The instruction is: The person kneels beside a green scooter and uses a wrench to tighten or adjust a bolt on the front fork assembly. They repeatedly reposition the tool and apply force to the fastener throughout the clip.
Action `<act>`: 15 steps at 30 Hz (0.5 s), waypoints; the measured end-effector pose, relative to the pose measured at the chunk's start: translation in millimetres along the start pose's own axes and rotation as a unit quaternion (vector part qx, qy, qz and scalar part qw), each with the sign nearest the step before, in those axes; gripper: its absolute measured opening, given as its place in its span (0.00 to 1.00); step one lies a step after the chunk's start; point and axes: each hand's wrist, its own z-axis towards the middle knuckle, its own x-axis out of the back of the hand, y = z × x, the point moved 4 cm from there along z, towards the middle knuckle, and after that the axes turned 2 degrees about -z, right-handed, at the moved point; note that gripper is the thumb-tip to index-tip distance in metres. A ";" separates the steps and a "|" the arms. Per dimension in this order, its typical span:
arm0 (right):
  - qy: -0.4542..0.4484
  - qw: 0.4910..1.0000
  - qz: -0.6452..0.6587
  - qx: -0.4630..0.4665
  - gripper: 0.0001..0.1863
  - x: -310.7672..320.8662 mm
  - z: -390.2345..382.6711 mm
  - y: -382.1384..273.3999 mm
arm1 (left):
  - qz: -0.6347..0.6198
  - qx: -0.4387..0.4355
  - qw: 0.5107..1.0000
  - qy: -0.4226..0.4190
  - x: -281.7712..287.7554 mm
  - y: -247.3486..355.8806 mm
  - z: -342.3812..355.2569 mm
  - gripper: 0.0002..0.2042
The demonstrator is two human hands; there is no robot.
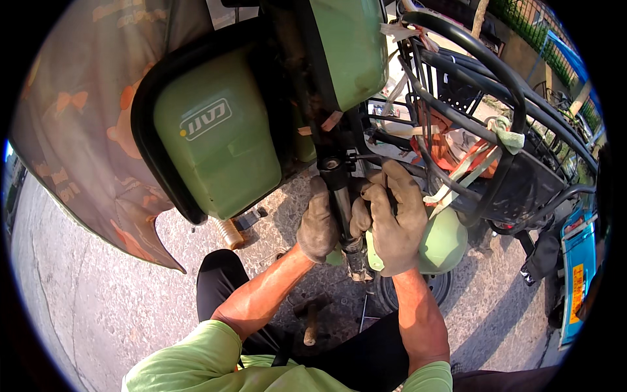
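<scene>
Between my gloved hands stands a shock-absorber-like tube (341,208) with a black collar, a shiny middle and a dirty lower end. It hangs below the green scooter body (215,137). My left hand (319,225) is closed round its left side, thumb pointing up along it. On the other side, my right hand (400,225) is closed with bent fingers beside the tube; what its fingers pinch is hidden in their shadow. A light green rounded cover (445,243) lies behind the right hand, above a wheel (441,287).
A hammer (311,320) lies on the ground between my legs. An amber ribbed bottle (228,233) lies under the body. A brown patterned cover (85,124) hangs at the left. Black tubular racks (522,98) with tied cloth strips crowd the right, near a blue vehicle part (578,274).
</scene>
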 end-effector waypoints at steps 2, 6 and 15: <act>0.007 0.999 -0.005 -0.037 0.19 -1.0 -0.2 -2.4 | 0.007 -0.013 1.000 0.002 -0.7 0.3 0.3 0.48; 0.012 0.990 -0.139 0.022 0.18 8.3 -1.9 2.4 | -0.015 -0.029 0.998 0.061 -16.4 7.9 3.2 0.49; 0.027 0.858 -0.438 0.267 0.19 6.6 0.3 -10.4 | -0.025 -0.035 0.998 -0.037 -3.8 4.4 2.4 0.46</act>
